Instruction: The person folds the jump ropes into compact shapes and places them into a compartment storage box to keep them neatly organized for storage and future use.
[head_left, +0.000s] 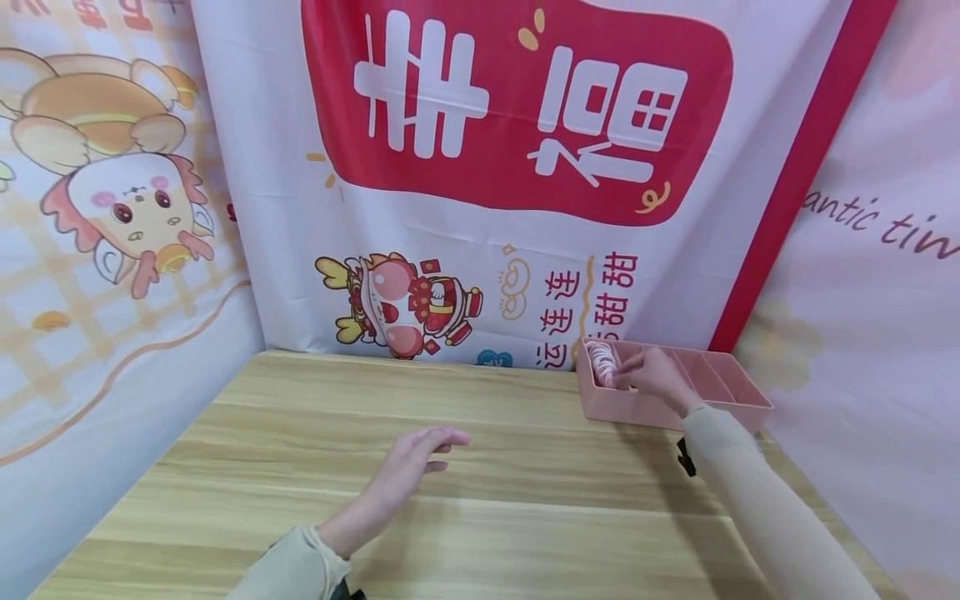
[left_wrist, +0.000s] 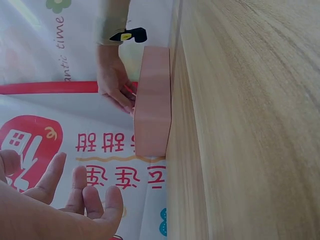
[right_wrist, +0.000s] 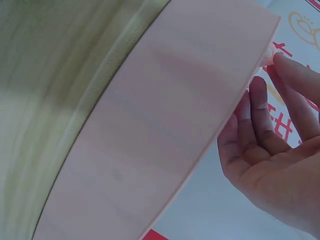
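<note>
A pink divided storage box (head_left: 626, 407) stands at the back right of the table. In its leftmost compartment sits a pale pink and white bundle (head_left: 602, 363) with stacked loops; its exact kind is unclear. My right hand (head_left: 654, 377) reaches over the front rim and pinches the bundle between thumb and index finger. In the right wrist view a small pale end (right_wrist: 269, 57) shows at the fingertips above the box's rim. My left hand (head_left: 411, 462) hovers over the middle of the table, fingers loosely extended, holding nothing.
The wooden table (head_left: 315, 433) meets a printed cloth backdrop (head_left: 285, 275) behind the box. Cloth walls also stand at the left and right. Thin dividers (head_left: 716, 375) split the box into several compartments, and the right wall is close to its right end.
</note>
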